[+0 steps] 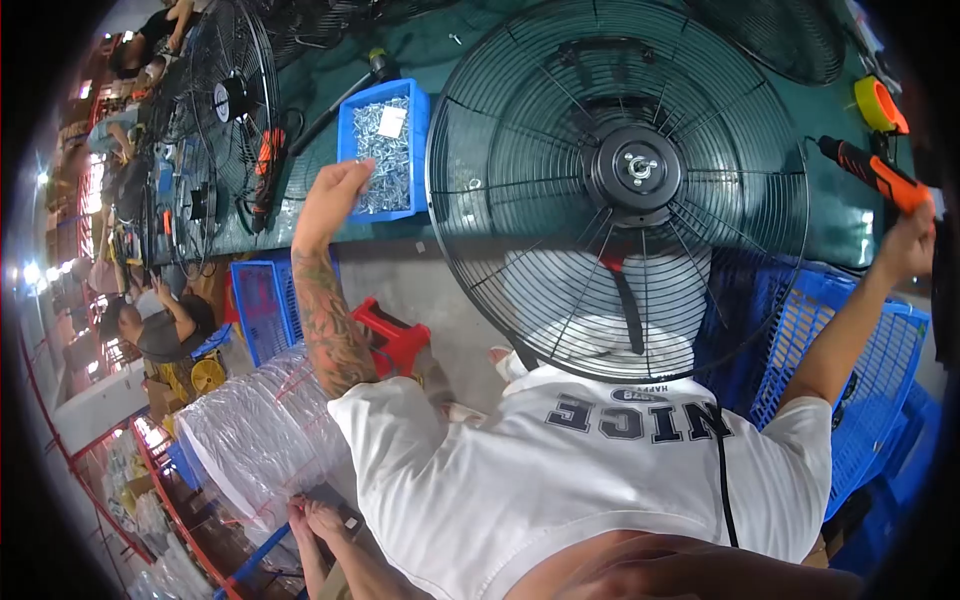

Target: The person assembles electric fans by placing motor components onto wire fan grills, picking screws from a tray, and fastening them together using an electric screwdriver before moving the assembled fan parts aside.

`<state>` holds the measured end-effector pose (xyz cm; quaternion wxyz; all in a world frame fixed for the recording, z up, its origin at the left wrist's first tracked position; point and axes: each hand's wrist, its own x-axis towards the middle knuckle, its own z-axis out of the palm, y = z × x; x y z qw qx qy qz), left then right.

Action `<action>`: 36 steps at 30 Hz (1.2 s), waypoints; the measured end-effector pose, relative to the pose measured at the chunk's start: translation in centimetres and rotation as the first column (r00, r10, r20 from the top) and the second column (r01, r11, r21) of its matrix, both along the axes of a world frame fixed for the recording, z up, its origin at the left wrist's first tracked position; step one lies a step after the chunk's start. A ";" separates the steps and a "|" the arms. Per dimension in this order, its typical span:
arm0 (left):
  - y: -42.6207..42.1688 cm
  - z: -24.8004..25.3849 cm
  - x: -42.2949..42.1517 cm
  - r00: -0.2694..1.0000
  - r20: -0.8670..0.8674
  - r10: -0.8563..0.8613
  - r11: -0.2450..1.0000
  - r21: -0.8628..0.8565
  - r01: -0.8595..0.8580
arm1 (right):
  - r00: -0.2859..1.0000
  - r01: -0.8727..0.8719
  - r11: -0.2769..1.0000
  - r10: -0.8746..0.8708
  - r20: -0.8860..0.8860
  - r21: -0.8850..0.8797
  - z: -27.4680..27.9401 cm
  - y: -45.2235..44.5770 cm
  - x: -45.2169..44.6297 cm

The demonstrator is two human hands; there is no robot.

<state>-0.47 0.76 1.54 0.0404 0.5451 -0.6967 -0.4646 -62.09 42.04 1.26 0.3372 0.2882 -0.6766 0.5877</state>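
My left hand is at the near left edge of a blue bin full of small silver screws. Its fingers are curled together; anything between them is too small to make out. Out at the far right, my right hand grips an orange and black electric screwdriver, its tip pointing up and left. Between my hands, a large round black fan grille lies on the green table and overhangs its front edge. A black round hub with a silver centre shows in its middle.
An orange and yellow tape roll is at the right. Another fan and an orange-handled tool lie left. Below are a red stool, a blue crate and plastic-wrapped stacks. Another person's hands show at the bottom.
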 end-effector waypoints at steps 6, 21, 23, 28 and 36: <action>-0.3 -0.7 1.1 0.942 -0.293 0.165 0.961 0.264 -0.086 | 0.986 -0.126 0.992 0.124 0.113 0.005 -1.1 -7.0 -0.4; 5.6 5.1 -6.5 0.950 -0.296 -0.099 0.991 0.056 0.121 | 0.846 -0.475 0.794 0.530 0.050 -0.379 2.6 -8.2 3.9; 7.6 7.0 -10.0 0.958 -0.203 -0.202 0.978 0.008 0.207 | 0.818 -0.518 0.762 0.574 0.035 -0.388 5.0 -6.3 4.3; 13.3 6.8 -17.1 0.787 -0.181 -0.590 0.792 -0.323 0.519 | 0.685 -0.517 0.486 0.728 0.000 -0.705 11.6 -5.9 13.5; 20.8 5.0 -20.7 0.573 -0.267 -0.775 0.597 -0.609 0.523 | 0.046 -0.756 0.043 0.999 0.014 -0.653 12.0 -6.7 19.1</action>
